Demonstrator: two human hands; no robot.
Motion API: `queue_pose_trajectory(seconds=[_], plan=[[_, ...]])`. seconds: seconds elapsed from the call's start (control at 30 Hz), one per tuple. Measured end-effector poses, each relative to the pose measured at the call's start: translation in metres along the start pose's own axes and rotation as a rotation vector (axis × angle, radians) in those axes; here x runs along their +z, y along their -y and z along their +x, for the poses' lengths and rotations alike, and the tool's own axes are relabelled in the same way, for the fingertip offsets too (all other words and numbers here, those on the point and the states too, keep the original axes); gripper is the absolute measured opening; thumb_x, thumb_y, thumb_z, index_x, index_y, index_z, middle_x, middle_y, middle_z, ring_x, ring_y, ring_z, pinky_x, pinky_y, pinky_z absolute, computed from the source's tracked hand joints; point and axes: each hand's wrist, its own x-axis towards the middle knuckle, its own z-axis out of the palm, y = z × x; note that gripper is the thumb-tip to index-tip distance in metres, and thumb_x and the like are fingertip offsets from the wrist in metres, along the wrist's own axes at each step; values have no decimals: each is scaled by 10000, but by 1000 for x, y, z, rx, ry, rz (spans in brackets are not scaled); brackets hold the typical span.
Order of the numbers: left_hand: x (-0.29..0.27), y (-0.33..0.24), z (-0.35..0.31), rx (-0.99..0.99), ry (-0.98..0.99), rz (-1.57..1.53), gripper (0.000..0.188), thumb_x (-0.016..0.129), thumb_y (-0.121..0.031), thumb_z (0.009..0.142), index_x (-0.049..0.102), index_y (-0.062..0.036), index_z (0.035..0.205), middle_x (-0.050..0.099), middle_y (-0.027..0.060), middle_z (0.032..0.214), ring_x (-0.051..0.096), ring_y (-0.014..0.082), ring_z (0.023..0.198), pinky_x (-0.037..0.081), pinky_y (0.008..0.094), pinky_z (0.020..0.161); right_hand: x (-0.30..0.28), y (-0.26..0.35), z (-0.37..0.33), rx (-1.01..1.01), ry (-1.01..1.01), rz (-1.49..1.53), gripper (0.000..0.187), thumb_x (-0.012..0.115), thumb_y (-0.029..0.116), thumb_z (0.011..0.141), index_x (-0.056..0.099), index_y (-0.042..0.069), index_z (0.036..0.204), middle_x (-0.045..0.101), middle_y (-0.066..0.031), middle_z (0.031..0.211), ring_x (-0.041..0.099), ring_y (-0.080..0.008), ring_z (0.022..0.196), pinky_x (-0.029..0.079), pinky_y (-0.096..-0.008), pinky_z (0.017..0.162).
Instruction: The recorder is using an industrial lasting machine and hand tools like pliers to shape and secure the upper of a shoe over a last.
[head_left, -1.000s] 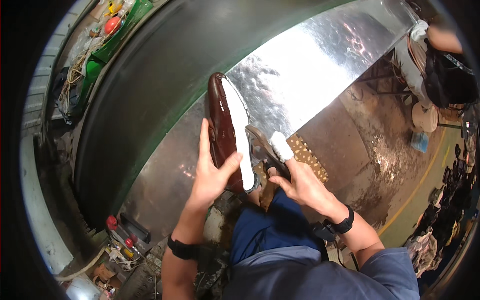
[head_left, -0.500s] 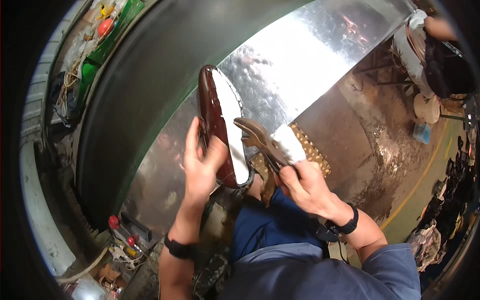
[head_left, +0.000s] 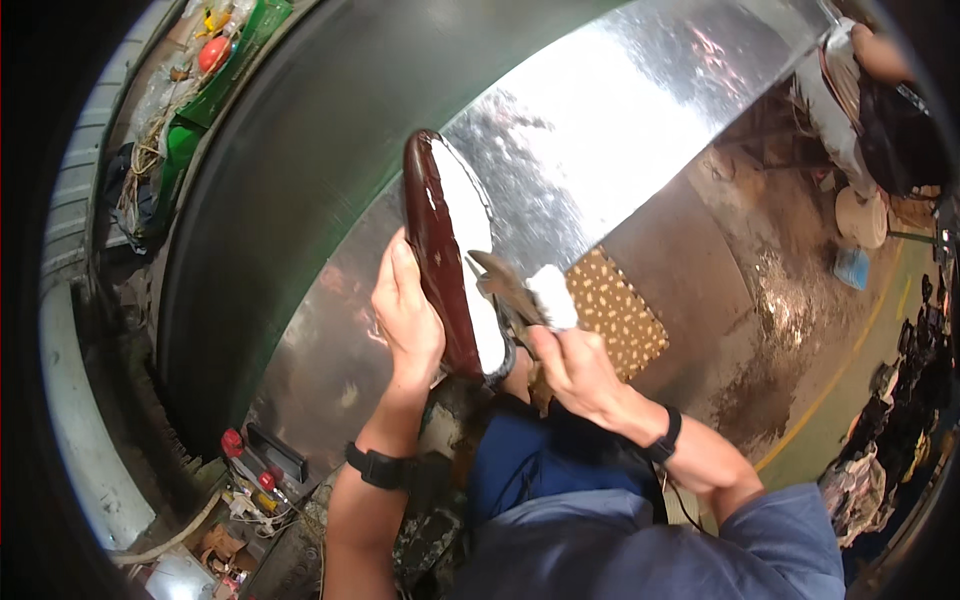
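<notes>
A dark reddish-brown shoe upper [head_left: 437,255] is stretched over a form, its white sole side [head_left: 480,300] turned up to the right and its toe pointing away. Against its left side lies my left hand [head_left: 408,315], fingers together and bracing it; part of the grip is hidden. My right hand [head_left: 580,372] is closed round a pair of metal pincers [head_left: 508,287], whose curved jaws are at the right of the white sole side. Beside the pincers is a white fluffy bundle [head_left: 553,297]; I cannot tell whether the right hand also holds it.
A brown spotted cloth [head_left: 618,318] lies right of the pincers. Beyond the shoe runs a shiny metal surface [head_left: 590,110] beside a dark curved belt [head_left: 290,180]. Red-capped tools [head_left: 250,462] sit at lower left. Another person's hand [head_left: 880,55] shows at top right.
My left hand has shifted from over the shoe's edge to flat along its side. My right hand has moved left with the pincers, and the white bundle moved left too.
</notes>
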Motion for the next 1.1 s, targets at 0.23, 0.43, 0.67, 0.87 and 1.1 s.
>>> queue_pose_trajectory(seconds=[0.23,0.43,0.67,0.87,1.1], plan=[[4,-4,0,7,19,-59,447,401,-279,1126,586,58,1354,682,94,1201,623,141,1067,489,288,955,1,4,15,-39,-114,44,283,618,137,997,606,-74,1186,621,-200,664,618,-387,538,475,-448,508],[2,-5,-1,-7,-12,21,431,390,-252,1127,579,66,1347,660,76,1172,601,124,1041,486,281,928,-1,5,24,-38,-107,22,275,608,143,1009,598,-91,1153,609,-223,639,623,-418,545,479,-459,505],[3,-5,-3,28,-36,23,436,390,-259,1126,598,72,1319,667,80,1183,607,131,1048,481,281,943,-5,10,45,-3,-87,-43,277,625,189,1012,648,-39,857,600,-214,631,621,-427,551,482,-473,513],[3,-15,0,-26,1,53,444,402,-278,1123,597,68,1321,680,78,1167,615,129,1036,485,282,938,-11,11,59,8,-112,-10,281,616,165,1019,633,-56,846,609,-226,645,631,-415,567,476,-451,507],[3,-27,16,-53,0,107,507,512,-377,1068,624,70,1280,711,150,1160,657,199,1039,490,328,946,-40,11,67,71,-86,115,389,500,265,1080,634,-15,845,595,-119,609,603,-236,530,470,-357,535]])
